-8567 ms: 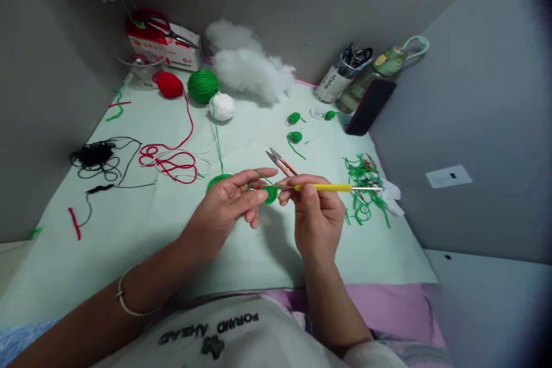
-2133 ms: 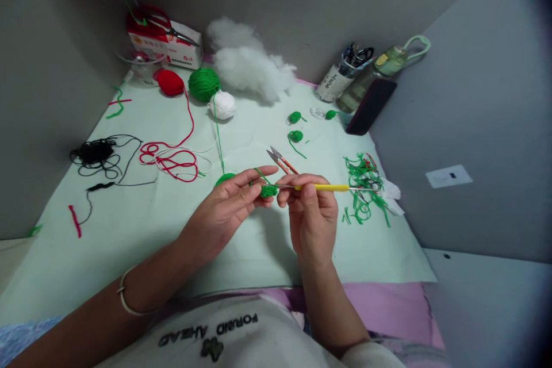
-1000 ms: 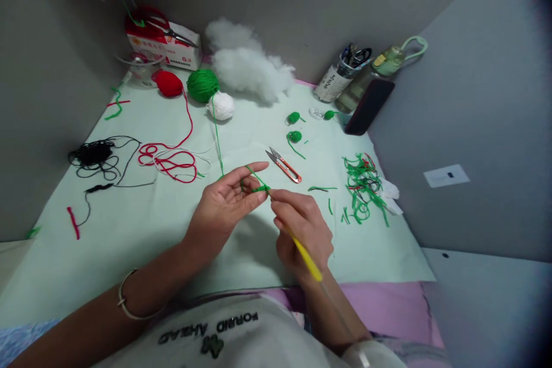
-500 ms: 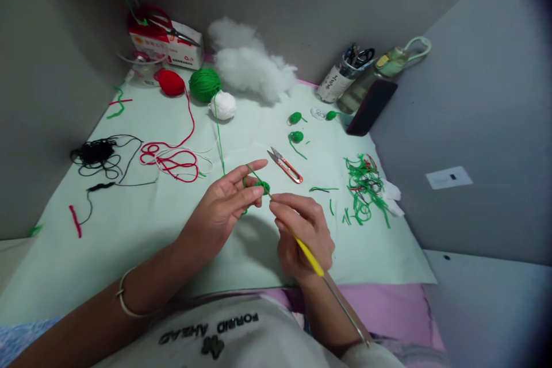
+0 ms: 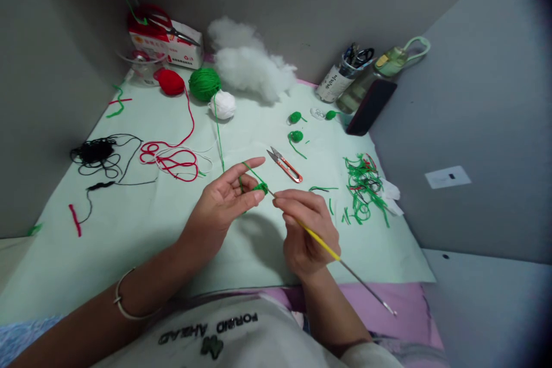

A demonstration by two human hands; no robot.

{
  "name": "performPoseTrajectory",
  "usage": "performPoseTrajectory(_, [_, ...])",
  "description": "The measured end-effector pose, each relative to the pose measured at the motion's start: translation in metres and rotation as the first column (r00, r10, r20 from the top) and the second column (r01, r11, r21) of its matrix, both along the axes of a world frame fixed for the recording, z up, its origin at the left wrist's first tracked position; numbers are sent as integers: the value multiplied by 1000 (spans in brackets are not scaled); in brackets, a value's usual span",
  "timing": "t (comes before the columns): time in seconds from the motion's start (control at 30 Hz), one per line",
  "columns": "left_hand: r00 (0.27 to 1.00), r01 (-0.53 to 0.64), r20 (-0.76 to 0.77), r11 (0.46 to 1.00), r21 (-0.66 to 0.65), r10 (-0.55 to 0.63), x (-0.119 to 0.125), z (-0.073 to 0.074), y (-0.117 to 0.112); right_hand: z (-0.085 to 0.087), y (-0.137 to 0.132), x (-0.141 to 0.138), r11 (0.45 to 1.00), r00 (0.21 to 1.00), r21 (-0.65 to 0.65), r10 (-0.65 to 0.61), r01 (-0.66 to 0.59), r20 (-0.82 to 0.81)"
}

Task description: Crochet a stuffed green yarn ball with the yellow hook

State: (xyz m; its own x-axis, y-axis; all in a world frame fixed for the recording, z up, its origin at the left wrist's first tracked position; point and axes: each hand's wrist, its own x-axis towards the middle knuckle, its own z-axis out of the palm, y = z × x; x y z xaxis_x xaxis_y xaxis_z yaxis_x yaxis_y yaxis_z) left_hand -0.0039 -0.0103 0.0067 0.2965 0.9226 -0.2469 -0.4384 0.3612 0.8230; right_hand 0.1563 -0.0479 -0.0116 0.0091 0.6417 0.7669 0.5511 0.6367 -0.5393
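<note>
Between the thumb and fingers of my left hand (image 5: 219, 201) is a small green crochet piece (image 5: 260, 188). Green yarn runs over its raised index finger and back to the green yarn ball (image 5: 205, 84). My right hand (image 5: 309, 230) is closed around the yellow grip of a crochet hook (image 5: 319, 240). The hook's tip meets the green piece; its metal shaft points down to the right. Just beyond my hands lie orange thread snips (image 5: 285, 165). Farther back are small green crocheted balls (image 5: 296, 136) with yarn tails.
A red yarn ball (image 5: 171, 82), white yarn ball (image 5: 223, 105) and white stuffing (image 5: 254, 66) are at the back. Black yarn (image 5: 95, 152) lies left, green scraps (image 5: 364, 187) right. A phone (image 5: 371, 108) leans against a bottle (image 5: 391, 61) beside a pen cup (image 5: 335, 81).
My right hand has shifted slightly right, and the hook has swung so its rear end points farther right. My left hand still holds the green piece, almost unmoved.
</note>
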Motion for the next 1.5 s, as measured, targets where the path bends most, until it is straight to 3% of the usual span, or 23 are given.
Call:
performPoseTrajectory(0.23, [996, 88, 29, 996, 10, -88, 0, -3, -1, -1, 6, -4, 997, 983, -39, 59, -67, -172])
performPoseTrajectory(0.4, [990, 96, 114, 993, -62, -88, 4, -1, -4, -10, 2, -5, 994, 984, 52, -101, 94, 149])
performPoseTrajectory(0.47, [978, 137, 175, 981, -136, -113, 3, -1, -3, -12, 1, -3, 991, 972, 98, -111, 92, 206])
performPoseTrajectory(0.53, [963, 187, 230, 962, -198, -140, 1, -1, 0, -9, 1, 0, 999, 992, 46, -34, 29, 117])
performPoseTrajectory(0.6, [960, 185, 250, 958, -218, -128, -3, -1, 4, -2, 3, 2, 996, 993, -81, 30, -40, -116])
performPoseTrajectory(0.7, [969, 143, 228, 972, -186, -99, -5, 1, 8, 7, 7, 1, 966, 878, -211, 29, -147, -477])
performPoseTrajectory(0.77, [969, 157, 211, 979, -130, -127, -3, 3, 7, 10, 10, -1, 948, 830, -239, 44, -211, -556])
performPoseTrajectory(0.87, [973, 163, 173, 986, -41, -154, 1, 4, 3, 9, 13, -7, 948, 862, -245, 53, -201, -503])
performPoseTrajectory(0.97, [990, 92, 112, 996, -18, -89, 6, 2, 0, 5, 12, -9, 966, 910, -219, 33, -135, -414])
performPoseTrajectory(1.07, [993, 34, 119, 998, -55, -28, 9, -2, -1, 0, 10, -8, 991, 983, -134, 1, -25, -181])
performPoseTrajectory(1.17, [974, 95, 218, 982, -164, -58, 8, -4, 2, -2, 10, -3, 998, 999, -52, -26, 24, -21])
performPoseTrajectory(1.23, [959, 136, 272, 965, -222, -72, 6, -4, 5, 0, 12, 1, 992, 984, -129, -21, -2, -177])
performPoseTrajectory(1.33, [960, 121, 274, 970, -210, -61, 2, -2, 7, 5, 15, 3, 947, 854, -276, -4, -164, -521])
performPoseTrajectory(1.4, [967, 117, 241, 981, -152, -78, 2, -1, 6, 5, 16, 1, 915, 801, -305, 30, -263, -598])
performPoseTrajectory(1.5, [980, 113, 174, 990, -80, -98, 4, 1, 4, 4, 17, -1, 892, 800, -340, 41, -300, -599])
